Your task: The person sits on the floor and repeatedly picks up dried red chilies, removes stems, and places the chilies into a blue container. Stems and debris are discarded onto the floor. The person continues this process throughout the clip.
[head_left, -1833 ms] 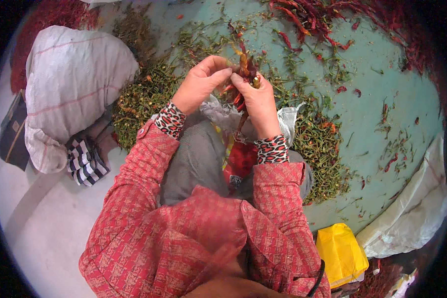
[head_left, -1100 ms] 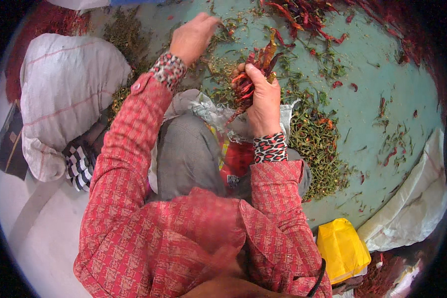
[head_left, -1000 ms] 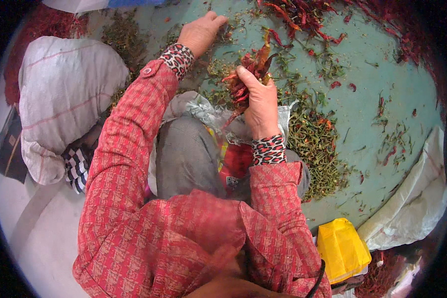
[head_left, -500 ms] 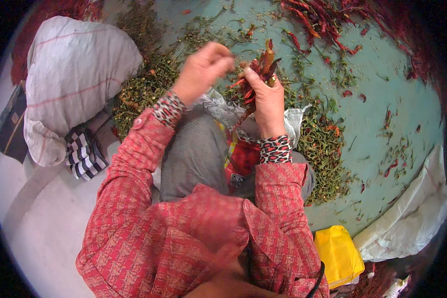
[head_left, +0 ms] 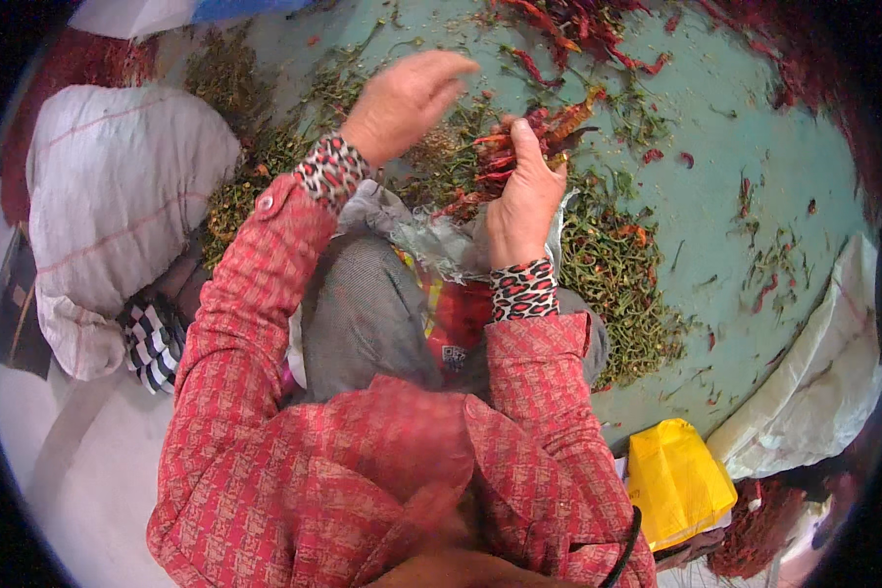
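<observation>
A bunch of dried red chili peppers (head_left: 544,132) is gripped in my right hand (head_left: 524,211), with the thumb pressed on top. The peppers lie sideways across the hand, some dark red, some orange. Just to the left and a little farther off, my left hand (head_left: 402,106) hangs in the air, fingers stretched and thumb apart, slightly blurred. Nothing shows in it. Below both hands, a greyish plastic sheet (head_left: 426,240) lies across my lap, partly hidden by my right wrist.
Green stems and scraps (head_left: 632,294) are heaped to the right of my knee. More red chilies (head_left: 583,29) lie at the far side on the green floor. A stuffed white sack (head_left: 122,176) sits at left, a yellow package (head_left: 676,485) and a white sheet (head_left: 804,377) at lower right.
My right hand and the chilies have tilted to the right, away from my left hand. My left hand's fingers have stretched out. The whole view has shifted somewhat.
</observation>
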Demonstrator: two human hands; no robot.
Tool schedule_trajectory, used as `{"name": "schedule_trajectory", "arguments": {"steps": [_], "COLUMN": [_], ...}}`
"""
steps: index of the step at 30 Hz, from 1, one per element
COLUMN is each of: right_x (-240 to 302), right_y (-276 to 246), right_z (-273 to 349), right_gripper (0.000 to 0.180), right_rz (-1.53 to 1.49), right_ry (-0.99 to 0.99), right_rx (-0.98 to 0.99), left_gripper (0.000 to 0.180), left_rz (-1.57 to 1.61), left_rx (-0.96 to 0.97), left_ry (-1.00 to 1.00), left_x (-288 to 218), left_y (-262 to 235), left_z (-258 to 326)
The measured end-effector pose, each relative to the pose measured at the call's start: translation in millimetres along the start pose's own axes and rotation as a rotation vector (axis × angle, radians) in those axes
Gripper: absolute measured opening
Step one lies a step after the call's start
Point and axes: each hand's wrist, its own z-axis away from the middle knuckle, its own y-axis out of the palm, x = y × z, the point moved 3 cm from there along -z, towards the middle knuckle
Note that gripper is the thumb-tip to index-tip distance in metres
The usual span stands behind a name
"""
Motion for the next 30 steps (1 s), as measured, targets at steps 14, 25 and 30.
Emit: {"name": "schedule_trajectory", "arguments": {"steps": [14,25,30], "right_x": [1.9,9.0,15.7], "right_y": [4.5,1.0,2.6], "right_z": [4.2,2.2,-0.1], "right_gripper": [0.013,0.015,0.015], "right_rz": [-0.023,-0.018,0.070], "right_ry": [0.129,0.103,0.050], "right_rx": [0.034,-0.006,0.138], "left_gripper": [0.026,0.019,0.015], "left_rz": [-0.249,0.001,0.013], "left_rx": [0.078,0.160,0.208], "left_ry": [-0.240,-0.268,-0.066], "left_x": [40.5,-5.4,-50.1], "left_y": [1.8,22.5,-3.0], "left_z": [16.6,-18.6,-0.6]}}
